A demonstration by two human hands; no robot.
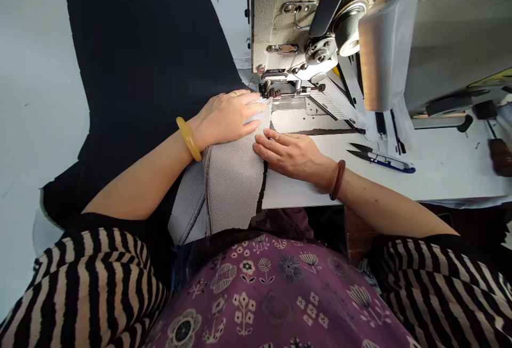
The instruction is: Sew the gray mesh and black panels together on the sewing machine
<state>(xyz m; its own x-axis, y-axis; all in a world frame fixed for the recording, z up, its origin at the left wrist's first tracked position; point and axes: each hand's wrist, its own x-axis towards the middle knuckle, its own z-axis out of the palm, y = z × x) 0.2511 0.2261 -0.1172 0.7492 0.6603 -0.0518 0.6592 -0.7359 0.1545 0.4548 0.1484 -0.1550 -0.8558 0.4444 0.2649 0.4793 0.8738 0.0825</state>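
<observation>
A grey woven fabric piece point(234, 188) lies over black fabric point(148, 54), its far end at the presser foot of the sewing machine point(276, 33). My left hand point(228, 116) rests flat on the grey fabric with fingers spread, fingertips close to the presser foot. On the right edge of that fabric, my right hand point(292, 156) lies with its fingers stretched out, the fingertips touching the cloth. The near end of the grey fabric hangs over the table edge towards my lap. The needle itself is too small to make out.
Thread snips point(382, 158) with blue handles lie right of my right hand. White and black strips point(344, 97) hang beside the machine head. A pale plastic-covered box point(380, 54) juts out above them. A brown-handled tool point(500, 150) sits at the far right.
</observation>
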